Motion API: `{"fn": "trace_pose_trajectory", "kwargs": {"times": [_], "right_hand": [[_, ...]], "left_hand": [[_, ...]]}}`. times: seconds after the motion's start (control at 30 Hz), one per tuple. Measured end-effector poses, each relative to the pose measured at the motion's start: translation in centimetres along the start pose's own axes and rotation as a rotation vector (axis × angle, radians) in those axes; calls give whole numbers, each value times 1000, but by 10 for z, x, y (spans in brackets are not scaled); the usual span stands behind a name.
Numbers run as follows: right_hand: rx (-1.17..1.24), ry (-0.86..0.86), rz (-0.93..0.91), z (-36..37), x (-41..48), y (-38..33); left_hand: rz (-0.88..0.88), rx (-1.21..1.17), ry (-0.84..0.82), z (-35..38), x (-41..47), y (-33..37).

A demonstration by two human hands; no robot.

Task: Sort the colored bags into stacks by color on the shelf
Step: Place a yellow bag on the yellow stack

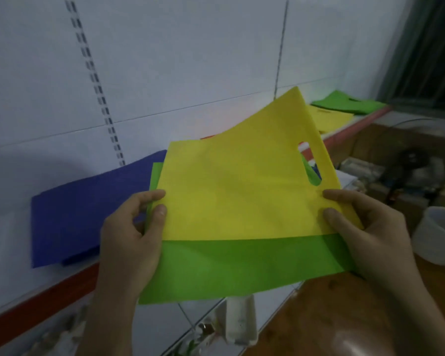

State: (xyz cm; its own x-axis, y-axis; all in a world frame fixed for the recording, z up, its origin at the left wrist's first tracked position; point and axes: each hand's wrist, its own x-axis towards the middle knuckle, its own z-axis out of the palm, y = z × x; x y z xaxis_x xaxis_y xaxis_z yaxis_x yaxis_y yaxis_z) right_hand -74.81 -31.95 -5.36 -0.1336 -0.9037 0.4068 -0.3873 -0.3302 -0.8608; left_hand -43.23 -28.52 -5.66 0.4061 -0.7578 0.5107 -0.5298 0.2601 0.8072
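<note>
1. Holding two bags up in the air, both hands are in front of the shelf, close to its red front edge.
2. The yellow bag lies on top of the green bag. The green one sticks out below it, on the side near the person.
3. The left hand pinches the left side of the bags, with its thumb on the yellow bag.
4. The right hand pinches the right side. Its thumb presses on the yellow bag, just below the handle hole.
5. The far corner of the yellow bag points up toward the white wall.
6. A blue bag lies flat on the shelf at the left, partly behind the left hand.
7. Far off at the right end of the shelf lies a yellow pile. A green pile lies just past it, by the end corner.
8. A white tub stands on the brown table, to the right of the right hand.
</note>
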Motion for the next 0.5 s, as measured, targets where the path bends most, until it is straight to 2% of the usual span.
{"fn": "trace_pose_trajectory", "kwargs": {"times": [0.2, 0.5], "right_hand": [[39, 126, 127, -75, 19, 48], [7, 276, 221, -144, 85, 123]], "left_hand": [[-3, -78, -162, 100, 8, 27], [-9, -190, -311, 256, 49, 42]]}}
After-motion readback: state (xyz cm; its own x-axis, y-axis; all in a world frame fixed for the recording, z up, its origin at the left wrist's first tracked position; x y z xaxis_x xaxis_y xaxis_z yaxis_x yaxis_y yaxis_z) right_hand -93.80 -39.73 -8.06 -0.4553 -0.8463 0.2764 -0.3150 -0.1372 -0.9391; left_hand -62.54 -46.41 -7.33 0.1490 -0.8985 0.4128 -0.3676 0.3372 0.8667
